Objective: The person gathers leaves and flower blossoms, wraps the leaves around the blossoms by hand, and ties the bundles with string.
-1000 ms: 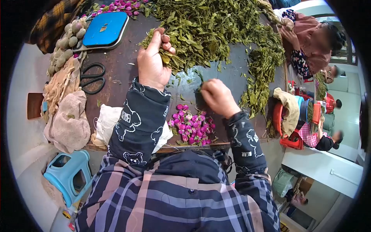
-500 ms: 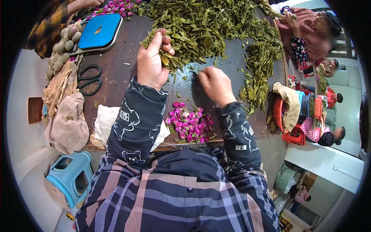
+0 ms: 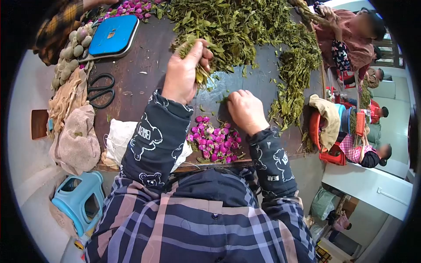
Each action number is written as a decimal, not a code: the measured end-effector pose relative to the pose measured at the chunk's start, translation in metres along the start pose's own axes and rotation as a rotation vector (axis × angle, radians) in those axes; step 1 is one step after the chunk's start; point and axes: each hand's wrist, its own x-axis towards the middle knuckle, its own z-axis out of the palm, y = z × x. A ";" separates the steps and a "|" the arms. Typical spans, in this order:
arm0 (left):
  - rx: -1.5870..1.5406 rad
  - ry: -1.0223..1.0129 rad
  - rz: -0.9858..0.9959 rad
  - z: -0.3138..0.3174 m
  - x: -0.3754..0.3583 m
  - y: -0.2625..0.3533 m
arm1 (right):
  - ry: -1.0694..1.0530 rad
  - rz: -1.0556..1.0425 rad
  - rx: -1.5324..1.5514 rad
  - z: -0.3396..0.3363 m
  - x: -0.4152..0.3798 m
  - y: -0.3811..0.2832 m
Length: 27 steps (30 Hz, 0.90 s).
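Observation:
My left hand [image 3: 183, 72] is closed around a bunch of dried green leaves [image 3: 202, 78], whose stems and tips stick out past the fingers. It is held just in front of the large heap of dried leaves [image 3: 215, 26]. To its right, my right hand [image 3: 246, 109] is low over the dark table, fingers curled in. A small green bit shows by its fingertips, but what is inside the fingers is hidden. Between my forearms, near the table edge, lies a pile of magenta globe-shaped flower heads [image 3: 215, 140].
Black-handled scissors [image 3: 101, 91] and a blue flat scale [image 3: 115, 35] lie on the left, beside cloths [image 3: 76, 136] and strung pale green pods [image 3: 70, 57]. More leaves [image 3: 296, 74] cover the right side. A co-worker [image 3: 351, 35] sits at the far right; another person's sleeve [image 3: 59, 30] is upper left.
My left hand has moved right and slightly toward me with the leaf bunch, drawing it off the heap's edge. My right hand has shifted slightly toward me.

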 end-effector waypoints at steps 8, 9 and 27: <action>0.113 -0.158 -0.141 0.012 -0.012 -0.024 | -0.007 0.529 1.108 -0.056 0.012 0.004; 0.038 -0.200 -0.188 0.012 -0.013 -0.026 | 0.032 0.545 1.224 -0.062 0.014 -0.002; -0.013 -0.365 -0.271 0.015 -0.023 -0.038 | 0.270 0.123 0.392 -0.074 0.004 -0.031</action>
